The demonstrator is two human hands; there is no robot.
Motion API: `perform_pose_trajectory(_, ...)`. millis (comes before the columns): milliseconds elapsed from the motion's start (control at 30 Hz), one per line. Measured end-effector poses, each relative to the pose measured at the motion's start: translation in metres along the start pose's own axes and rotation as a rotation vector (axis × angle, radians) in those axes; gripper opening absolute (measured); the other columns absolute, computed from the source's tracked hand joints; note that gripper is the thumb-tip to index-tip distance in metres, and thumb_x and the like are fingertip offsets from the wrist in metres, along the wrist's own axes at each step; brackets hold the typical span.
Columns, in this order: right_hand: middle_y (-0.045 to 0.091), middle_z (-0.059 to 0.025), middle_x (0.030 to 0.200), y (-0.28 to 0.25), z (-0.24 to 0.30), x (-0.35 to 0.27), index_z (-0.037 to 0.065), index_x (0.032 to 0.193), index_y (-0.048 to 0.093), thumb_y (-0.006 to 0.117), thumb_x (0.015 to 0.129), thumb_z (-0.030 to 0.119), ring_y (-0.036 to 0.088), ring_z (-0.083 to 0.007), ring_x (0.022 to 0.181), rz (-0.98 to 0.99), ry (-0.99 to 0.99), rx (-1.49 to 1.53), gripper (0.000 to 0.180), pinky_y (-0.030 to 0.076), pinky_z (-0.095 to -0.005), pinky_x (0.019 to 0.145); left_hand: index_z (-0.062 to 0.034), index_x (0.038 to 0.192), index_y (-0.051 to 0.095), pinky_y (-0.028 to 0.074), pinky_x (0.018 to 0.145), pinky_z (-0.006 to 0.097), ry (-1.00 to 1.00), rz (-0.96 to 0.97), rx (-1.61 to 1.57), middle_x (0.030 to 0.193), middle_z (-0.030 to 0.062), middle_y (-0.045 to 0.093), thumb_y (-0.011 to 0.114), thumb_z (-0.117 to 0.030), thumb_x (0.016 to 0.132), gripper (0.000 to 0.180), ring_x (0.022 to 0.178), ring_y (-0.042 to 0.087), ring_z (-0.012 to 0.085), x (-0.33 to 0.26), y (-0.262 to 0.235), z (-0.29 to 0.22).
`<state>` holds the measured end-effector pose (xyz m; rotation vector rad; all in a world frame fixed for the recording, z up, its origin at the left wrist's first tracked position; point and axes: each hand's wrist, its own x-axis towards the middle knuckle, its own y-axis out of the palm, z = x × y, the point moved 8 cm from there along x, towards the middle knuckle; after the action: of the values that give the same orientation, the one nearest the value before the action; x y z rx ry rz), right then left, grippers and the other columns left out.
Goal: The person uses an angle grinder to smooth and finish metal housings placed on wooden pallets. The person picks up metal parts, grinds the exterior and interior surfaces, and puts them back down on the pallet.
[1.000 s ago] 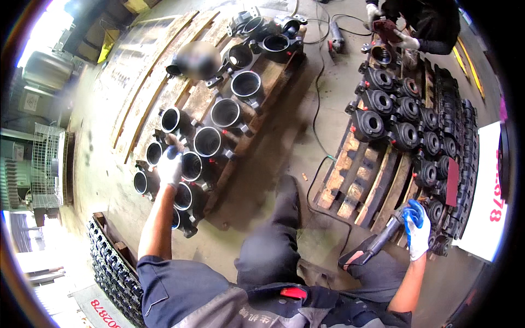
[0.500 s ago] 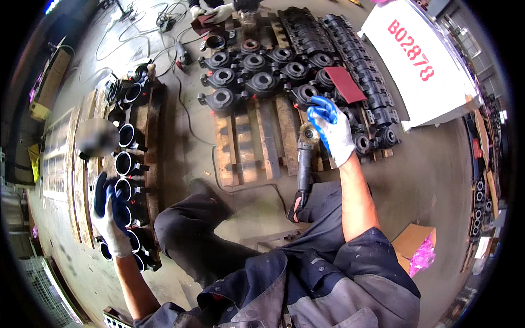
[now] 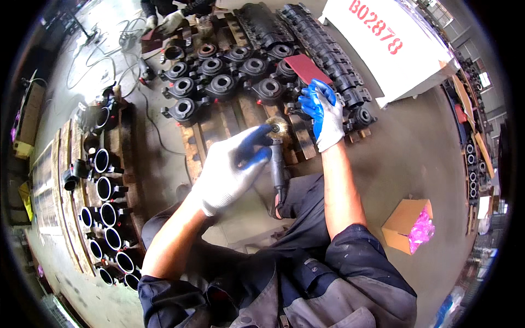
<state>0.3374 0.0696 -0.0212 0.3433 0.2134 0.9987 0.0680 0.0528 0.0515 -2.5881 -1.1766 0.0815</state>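
My left hand (image 3: 232, 167), in a white glove with blue-coated fingers, reaches across my lap with thumb and fingers apart and nothing visible between them. Its fingertips come close to the brass-coloured wire wheel (image 3: 279, 128) of an angle grinder (image 3: 278, 167); whether they touch it I cannot tell. The grinder leans upright by my right thigh. My right hand (image 3: 327, 117), gloved alike, has its fingers curled over the right side of the black castings; what they hold, if anything, is hidden. Next to it are a round-holed black casting (image 3: 268, 90) and a dark red sheet (image 3: 308, 69).
Several black castings lie in rows on a wooden pallet (image 3: 232, 117) ahead. Ring-ended black parts (image 3: 104, 188) stand on the left pallet. A white crate (image 3: 399, 49) stands far right, an open carton (image 3: 402, 224) near right. Cables cross the floor; another person's gloved hands (image 3: 169, 23) work at the back.
My left hand has swung right, from above the left pallet to the grinder's wire wheel. My right hand stays by the castings with its fingers curled. The view has turned to the right.
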Motion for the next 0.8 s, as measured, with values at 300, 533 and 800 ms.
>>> perform_pose_trajectory(300, 0.072, -0.0050, 0.108, -0.015, -0.056, 0.021, 0.011, 0.132, 0.060, 0.076, 0.092, 0.024, 0.070, -0.0168, 0.086, -0.010, 0.081, -0.249, 0.045, 0.055, -0.0286, 0.073, -0.0072, 0.130, 0.063, 0.059, 0.073, 0.038, 0.169, 0.080, 0.340, 0.097, 0.0160, 0.072, 0.074, -0.015, 0.082, 0.050, 0.083, 0.073, 0.0311, -0.009, 0.055, 0.020)
perform_pose_trajectory(533, 0.068, -0.0176, 0.125, -0.084, -0.174, -0.006, 0.007, 0.140, 0.053, 0.081, 0.082, 0.043, 0.065, -0.0299, 0.115, 0.026, 0.366, -1.325, 0.074, 0.050, -0.0409, 0.100, -0.0027, 0.127, 0.059, 0.056, 0.074, 0.046, 0.268, 0.150, 0.265, 0.101, 0.0199, 0.068, 0.072, -0.020, 0.079, 0.052, 0.084, 0.068, 0.0401, -0.006, 0.068, 0.009)
perform_pose_trajectory(800, 0.066, -0.0221, 0.129, -0.099, -0.277, -0.036, 0.004, 0.141, 0.047, 0.084, 0.069, 0.058, 0.064, -0.0363, 0.118, -0.027, 0.628, -1.529, 0.097, 0.051, -0.0431, 0.099, 0.0007, 0.124, 0.061, 0.054, 0.069, 0.045, 0.302, -0.006, 0.179, 0.096, 0.0199, 0.068, 0.069, -0.018, 0.085, 0.044, 0.078, 0.067, 0.0374, -0.012, 0.049, 0.004)
